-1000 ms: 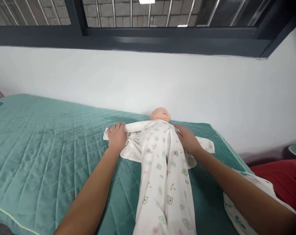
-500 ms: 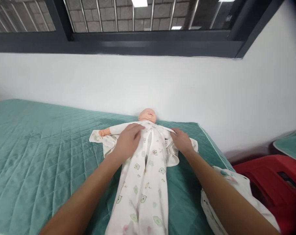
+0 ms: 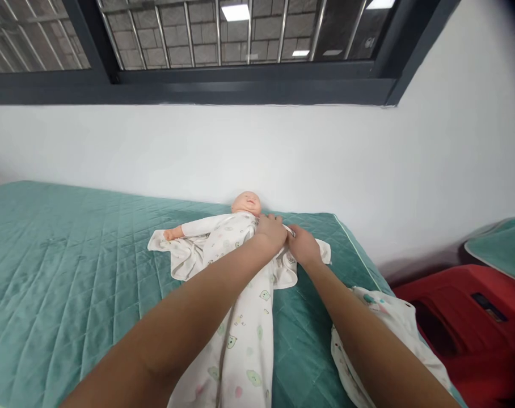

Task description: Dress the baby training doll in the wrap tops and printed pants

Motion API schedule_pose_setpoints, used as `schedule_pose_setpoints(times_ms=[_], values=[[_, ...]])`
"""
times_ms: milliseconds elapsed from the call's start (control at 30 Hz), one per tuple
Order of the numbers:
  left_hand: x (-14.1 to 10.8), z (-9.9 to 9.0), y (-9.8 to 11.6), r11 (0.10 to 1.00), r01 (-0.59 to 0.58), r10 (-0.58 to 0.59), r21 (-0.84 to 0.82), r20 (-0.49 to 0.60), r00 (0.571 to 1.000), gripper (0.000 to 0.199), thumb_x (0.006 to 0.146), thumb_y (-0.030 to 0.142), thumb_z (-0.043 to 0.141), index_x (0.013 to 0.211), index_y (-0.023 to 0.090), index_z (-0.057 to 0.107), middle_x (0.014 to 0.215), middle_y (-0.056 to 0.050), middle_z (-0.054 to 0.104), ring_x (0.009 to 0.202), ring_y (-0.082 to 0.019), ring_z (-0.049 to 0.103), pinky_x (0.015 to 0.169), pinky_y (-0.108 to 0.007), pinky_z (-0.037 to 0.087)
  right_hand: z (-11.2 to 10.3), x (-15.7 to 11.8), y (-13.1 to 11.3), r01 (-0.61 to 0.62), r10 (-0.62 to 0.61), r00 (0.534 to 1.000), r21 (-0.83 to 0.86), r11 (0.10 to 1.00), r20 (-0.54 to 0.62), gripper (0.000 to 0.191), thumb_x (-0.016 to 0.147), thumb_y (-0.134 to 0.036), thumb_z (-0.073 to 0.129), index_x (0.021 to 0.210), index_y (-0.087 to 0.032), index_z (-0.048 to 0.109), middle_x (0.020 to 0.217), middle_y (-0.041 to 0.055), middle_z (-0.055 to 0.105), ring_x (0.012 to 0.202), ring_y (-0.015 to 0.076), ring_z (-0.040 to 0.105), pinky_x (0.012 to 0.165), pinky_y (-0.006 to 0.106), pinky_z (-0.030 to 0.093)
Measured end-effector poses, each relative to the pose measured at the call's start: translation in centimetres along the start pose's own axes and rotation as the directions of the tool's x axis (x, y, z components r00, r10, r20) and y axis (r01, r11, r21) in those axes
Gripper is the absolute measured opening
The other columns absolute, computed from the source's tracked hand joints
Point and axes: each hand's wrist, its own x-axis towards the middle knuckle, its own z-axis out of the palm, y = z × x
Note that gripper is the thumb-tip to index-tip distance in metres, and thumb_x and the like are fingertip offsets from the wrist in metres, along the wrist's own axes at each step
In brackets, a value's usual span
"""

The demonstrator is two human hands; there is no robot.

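Note:
A baby doll (image 3: 246,203) lies on its back in a white sleepsuit (image 3: 240,328) printed with green animals and leaves, head toward the wall. My left hand (image 3: 271,232) reaches across its chest, with fingers curled over the cloth at the shoulder on the right side. Close beside it, my right hand (image 3: 303,245) pinches the edge of the sleepsuit near that shoulder. The doll's other arm (image 3: 173,233) stretches out to the left in a white sleeve, lying over a spread patterned sleeve (image 3: 184,263). My hands hide the arm on the right.
A green quilted cover (image 3: 79,283) lies beneath the doll. Crumpled white printed cloth (image 3: 393,323) rests by my right forearm. A red plastic chair or stool (image 3: 465,317) stands at the right. Behind is a white wall (image 3: 176,147) under a barred window (image 3: 223,73).
My left hand has moved right across the doll's chest, now near my right hand. My right hand still grips the sleepsuit's edge. The view has shifted slightly.

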Motion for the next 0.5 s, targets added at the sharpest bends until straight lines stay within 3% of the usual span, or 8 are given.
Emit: schedule_pose_setpoints(times_ms=[267, 500], values=[[1.5, 0.0, 0.6, 0.998, 0.068, -0.068, 0.006, 0.083, 0.994, 0.042, 0.087, 0.024, 0.060, 0.127, 0.016, 0.063, 0.136, -0.018, 0.054, 0.119, -0.035, 0.052, 0.098, -0.051, 0.041, -0.1, 0.0, 0.2, -0.014, 0.014, 1.000, 0.000, 1.000, 0.004, 0.038, 0.095, -0.039, 0.036, 0.110, -0.023, 0.068, 0.107, 0.0112, 0.072, 0.098, 0.0277, 0.064, 0.075, 0.032, 0.042], [1.8, -0.5, -2.7, 0.994, 0.081, -0.075, -0.077, 0.081, 0.994, 0.036, 0.081, 0.013, 0.063, 0.117, 0.012, 0.068, 0.127, -0.021, 0.062, 0.118, -0.039, 0.056, 0.096, -0.055, 0.043, -0.5, 0.7, 2.2, -0.103, 0.104, 0.995, 0.028, 0.994, -0.005, 0.034, 0.089, -0.035, 0.043, 0.106, -0.024, 0.070, 0.106, 0.0076, 0.072, 0.097, 0.0259, 0.064, 0.075, 0.031, 0.043]])
